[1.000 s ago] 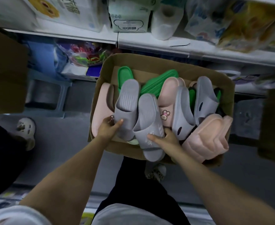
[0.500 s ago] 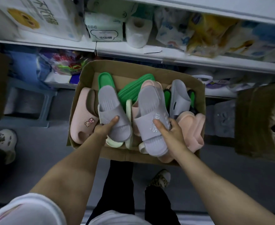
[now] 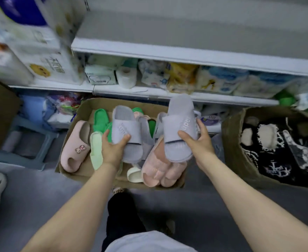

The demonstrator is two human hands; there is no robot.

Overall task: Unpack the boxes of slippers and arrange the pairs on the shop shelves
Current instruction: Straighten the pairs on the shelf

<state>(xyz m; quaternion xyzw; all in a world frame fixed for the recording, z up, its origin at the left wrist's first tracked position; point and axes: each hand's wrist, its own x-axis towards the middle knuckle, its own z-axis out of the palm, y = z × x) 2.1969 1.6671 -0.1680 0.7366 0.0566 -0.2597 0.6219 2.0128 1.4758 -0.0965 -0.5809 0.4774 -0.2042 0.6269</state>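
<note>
Grey slippers, one in each of your hands, are the pair that counts now. Your left hand point(image 3: 111, 148) grips the left grey slipper point(image 3: 126, 132) by its heel end, thumb curled over the strap; your right hand point(image 3: 197, 140) clamps the right grey slipper point(image 3: 179, 130) the same way, fingers wrapped round its side. Both lie with their long axes running away from you, toes toward the far shelf edge point(image 3: 167, 55), heels near your palms. The right one is held higher and farther, so your right hand looks nearer that bare shelf. Both hang above the cardboard box point(image 3: 80, 113), which has pink, green and pale slippers in it. Compared with half a second ago, both slippers have risen clear of the pile and moved apart, and your view has tipped up to show the shelf above.
</note>
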